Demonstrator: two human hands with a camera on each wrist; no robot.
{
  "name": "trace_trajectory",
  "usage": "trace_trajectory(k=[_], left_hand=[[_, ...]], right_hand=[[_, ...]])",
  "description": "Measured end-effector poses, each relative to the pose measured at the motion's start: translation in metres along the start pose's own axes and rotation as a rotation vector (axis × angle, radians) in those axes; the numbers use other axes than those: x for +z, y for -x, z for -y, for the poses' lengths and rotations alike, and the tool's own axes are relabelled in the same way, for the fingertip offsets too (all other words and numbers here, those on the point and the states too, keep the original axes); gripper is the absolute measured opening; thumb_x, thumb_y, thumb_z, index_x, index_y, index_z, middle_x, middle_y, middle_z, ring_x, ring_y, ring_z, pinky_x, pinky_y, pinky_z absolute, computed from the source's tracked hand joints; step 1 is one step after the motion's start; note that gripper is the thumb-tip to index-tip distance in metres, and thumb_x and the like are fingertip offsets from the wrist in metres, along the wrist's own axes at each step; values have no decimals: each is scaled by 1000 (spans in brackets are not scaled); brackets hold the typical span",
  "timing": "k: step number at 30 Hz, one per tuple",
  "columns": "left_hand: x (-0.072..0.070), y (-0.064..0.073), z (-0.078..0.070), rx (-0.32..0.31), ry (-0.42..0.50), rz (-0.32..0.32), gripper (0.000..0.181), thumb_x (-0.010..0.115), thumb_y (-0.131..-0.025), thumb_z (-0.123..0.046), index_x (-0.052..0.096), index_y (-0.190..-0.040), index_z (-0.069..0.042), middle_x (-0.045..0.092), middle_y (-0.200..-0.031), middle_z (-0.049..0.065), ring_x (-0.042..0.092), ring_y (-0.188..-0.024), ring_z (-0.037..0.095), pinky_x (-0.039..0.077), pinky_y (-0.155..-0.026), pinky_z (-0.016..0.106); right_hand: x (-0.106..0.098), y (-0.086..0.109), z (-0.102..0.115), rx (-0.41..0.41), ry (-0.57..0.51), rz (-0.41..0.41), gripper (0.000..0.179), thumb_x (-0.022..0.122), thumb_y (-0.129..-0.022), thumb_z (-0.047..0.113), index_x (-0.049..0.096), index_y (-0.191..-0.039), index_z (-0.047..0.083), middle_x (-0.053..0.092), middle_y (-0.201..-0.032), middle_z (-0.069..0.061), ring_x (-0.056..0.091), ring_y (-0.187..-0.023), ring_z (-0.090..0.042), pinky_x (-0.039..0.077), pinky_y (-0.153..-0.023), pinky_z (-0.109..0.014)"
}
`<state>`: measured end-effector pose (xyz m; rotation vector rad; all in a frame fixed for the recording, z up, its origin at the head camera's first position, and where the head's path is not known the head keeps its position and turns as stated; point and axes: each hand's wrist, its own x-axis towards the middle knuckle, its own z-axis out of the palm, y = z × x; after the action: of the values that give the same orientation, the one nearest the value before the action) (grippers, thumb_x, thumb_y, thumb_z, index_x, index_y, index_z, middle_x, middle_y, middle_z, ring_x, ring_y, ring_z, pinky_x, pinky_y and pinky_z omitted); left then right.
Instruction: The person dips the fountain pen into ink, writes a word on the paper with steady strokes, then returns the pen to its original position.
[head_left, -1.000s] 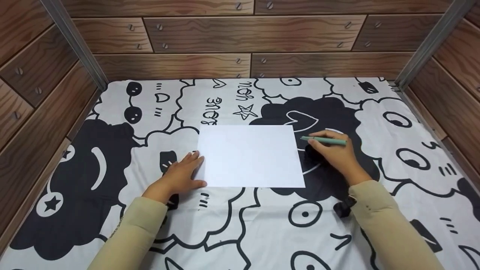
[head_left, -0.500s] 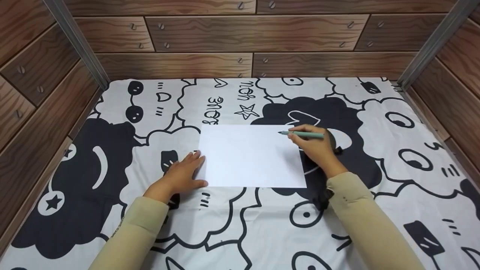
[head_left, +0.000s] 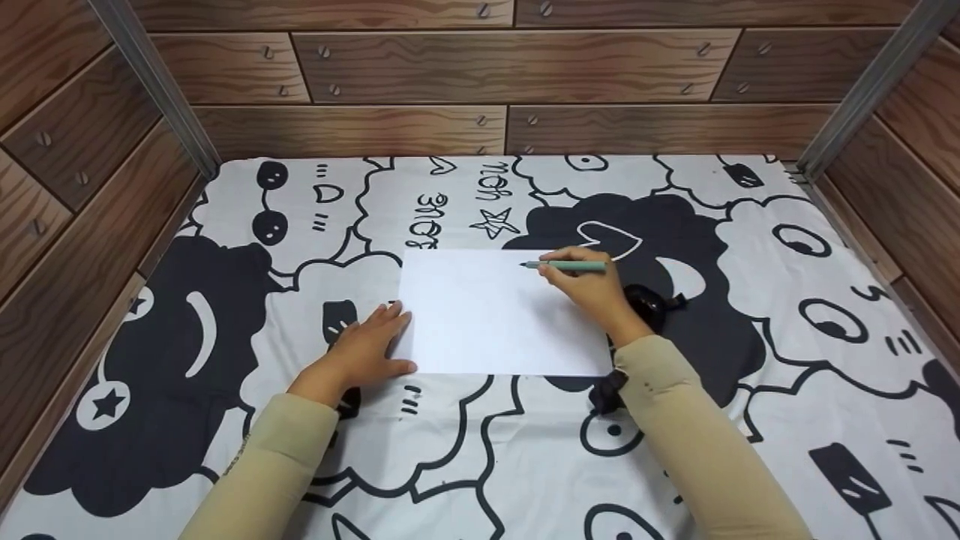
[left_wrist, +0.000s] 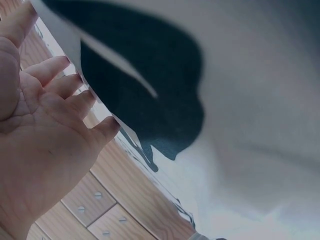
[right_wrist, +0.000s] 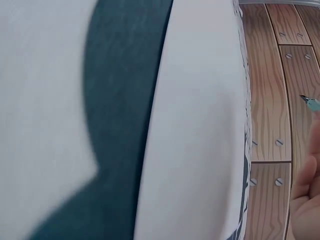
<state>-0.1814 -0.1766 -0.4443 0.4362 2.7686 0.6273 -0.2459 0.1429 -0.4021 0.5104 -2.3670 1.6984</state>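
Observation:
A blank white sheet of paper (head_left: 480, 322) lies flat on the patterned cloth. My left hand (head_left: 365, 349) rests at the paper's left edge, fingers spread and thumb at the near left corner. In the left wrist view the left hand (left_wrist: 50, 115) shows its palm side with relaxed fingers. My right hand (head_left: 592, 289) pinches a green pen (head_left: 574, 265) over the upper right part of the sheet, dark tip pointing left. At the right border of the right wrist view, the pen's tip (right_wrist: 306, 98) shows above part of the right hand (right_wrist: 307, 200).
A black-and-white cartoon cloth (head_left: 435, 442) covers the table. Wood-print panels (head_left: 495, 67) stand behind and at both sides, with grey metal posts (head_left: 154, 90) at the back corners. A black wrist device (head_left: 646, 306) is partly visible by the right wrist.
My right hand has carried the pen leftward, from beyond the paper's right edge to over its upper right part. The left hand stays at the left edge.

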Motion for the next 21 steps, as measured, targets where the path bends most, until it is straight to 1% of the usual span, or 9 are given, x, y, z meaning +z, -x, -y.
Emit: trace_trajectory(k=[2,4,7,8,13,17,21], left_hand=[[0,0,0,1,4,-3,78,71,-86,-34,33,-147,-3,19,-155,15,11,-143,34,11,-110,59],[0,0,1,3,4,-6,78,71,-86,-34,33,-147,-3,20,-155,15,12,-143,34,11,-110,60],[0,0,0,4,2,-9,78,71,-85,-34,34,-147,-2,20,-155,16,12,-143,34,12,-109,60],[0,0,0,3,1,-8,78,71,-86,-34,34,-147,-2,20,-155,16,12,-143,34,12,-109,60],[0,1,-1,-3,-7,-4,79,71,-85,-34,33,-147,-3,19,-155,15,11,-143,33,12,-110,60],[0,1,-2,-7,-14,-1,79,71,-85,-35,33,-147,-3,19,-156,15,11,-143,33,12,-110,59],[-1,2,-2,-7,-11,-2,79,70,-86,-34,33,-148,-4,19,-156,15,11,-143,33,11,-110,58]], right_hand=[[5,-4,-9,12,-21,2,16,70,-82,-3,68,-95,-12,70,-82,-18,61,-64,-6,49,-59,-16],[9,-9,-18,25,-28,1,16,71,-82,-1,70,-95,-10,70,-77,-14,59,-62,-5,47,-57,-15],[15,-15,-33,57,-16,2,15,73,-81,3,72,-94,-5,68,-70,-6,57,-59,-5,44,-54,-15],[17,-16,-34,65,-8,4,15,74,-81,5,73,-93,-4,68,-69,-4,57,-59,-5,44,-54,-16],[22,-19,-36,113,22,13,16,75,-81,9,73,-93,-2,67,-67,-3,57,-59,-8,43,-53,-17],[28,-19,-34,160,24,20,15,75,-81,11,74,-93,2,67,-68,-2,60,-61,-9,44,-54,-18],[35,-19,-34,194,23,44,15,76,-81,14,75,-93,5,69,-70,-2,61,-63,-10,45,-53,-19]])
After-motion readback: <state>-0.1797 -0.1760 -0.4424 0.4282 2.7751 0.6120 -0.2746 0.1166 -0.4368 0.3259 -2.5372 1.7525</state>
